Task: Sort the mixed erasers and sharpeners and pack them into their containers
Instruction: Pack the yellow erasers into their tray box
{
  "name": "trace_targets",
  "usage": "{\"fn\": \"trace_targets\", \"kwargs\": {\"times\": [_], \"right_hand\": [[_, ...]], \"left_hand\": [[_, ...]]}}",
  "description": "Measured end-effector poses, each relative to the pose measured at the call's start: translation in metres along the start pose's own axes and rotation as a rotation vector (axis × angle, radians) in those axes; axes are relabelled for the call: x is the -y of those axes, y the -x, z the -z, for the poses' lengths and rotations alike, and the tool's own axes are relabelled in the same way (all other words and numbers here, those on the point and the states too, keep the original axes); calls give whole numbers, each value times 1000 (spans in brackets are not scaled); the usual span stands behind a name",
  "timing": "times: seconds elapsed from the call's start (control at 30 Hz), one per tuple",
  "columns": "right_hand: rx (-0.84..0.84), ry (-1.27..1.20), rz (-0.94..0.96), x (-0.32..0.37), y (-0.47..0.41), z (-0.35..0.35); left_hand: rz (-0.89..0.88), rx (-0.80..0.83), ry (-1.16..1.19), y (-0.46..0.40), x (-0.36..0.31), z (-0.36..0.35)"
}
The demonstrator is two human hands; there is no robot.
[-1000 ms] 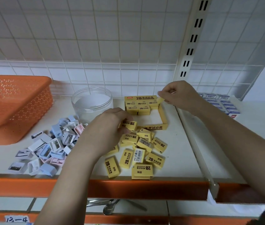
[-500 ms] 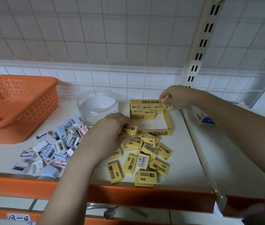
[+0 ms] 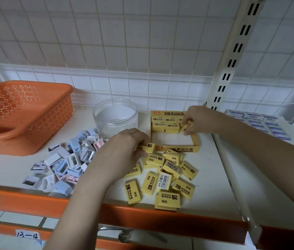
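Two grips busy: my right hand [image 3: 197, 120] pinches an eraser [image 3: 186, 125] tilted to slot into the box [image 3: 195, 141], my left hand [image 3: 124, 147] holds another eraser [image 3: 147, 147] ready

Orange basket [image 3: 34, 112] cut off left

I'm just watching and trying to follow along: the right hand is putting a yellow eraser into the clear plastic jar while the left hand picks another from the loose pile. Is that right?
Not quite. In the head view the right hand is setting its yellow eraser into the yellow cardboard box, not the clear plastic jar, which stands beside the box. The rest holds: the left hand grips another eraser at the loose pile.
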State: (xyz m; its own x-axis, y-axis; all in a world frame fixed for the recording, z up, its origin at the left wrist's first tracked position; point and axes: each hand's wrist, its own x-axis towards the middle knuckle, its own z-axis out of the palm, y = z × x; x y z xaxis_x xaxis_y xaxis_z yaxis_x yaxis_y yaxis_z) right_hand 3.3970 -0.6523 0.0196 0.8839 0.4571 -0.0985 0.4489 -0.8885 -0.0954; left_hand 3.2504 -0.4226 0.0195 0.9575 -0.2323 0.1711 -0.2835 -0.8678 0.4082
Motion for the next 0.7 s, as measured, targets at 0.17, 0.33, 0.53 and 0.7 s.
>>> {"fn": "trace_targets", "kwargs": {"times": [0.17,0.33,0.53,0.7], "right_hand": [[-16,75,17,0,5,0],[-164,16,-36,7,10,-12],[-228,-16,-96,9,15,-23],[-296,-72,-164,14,17,-33]], "left_hand": [[6,12,-4,-1,0,-2],[-2,24,6,-2,0,-4],[2,17,17,-4,3,-6],[12,-45,59,-8,0,-8]]}}
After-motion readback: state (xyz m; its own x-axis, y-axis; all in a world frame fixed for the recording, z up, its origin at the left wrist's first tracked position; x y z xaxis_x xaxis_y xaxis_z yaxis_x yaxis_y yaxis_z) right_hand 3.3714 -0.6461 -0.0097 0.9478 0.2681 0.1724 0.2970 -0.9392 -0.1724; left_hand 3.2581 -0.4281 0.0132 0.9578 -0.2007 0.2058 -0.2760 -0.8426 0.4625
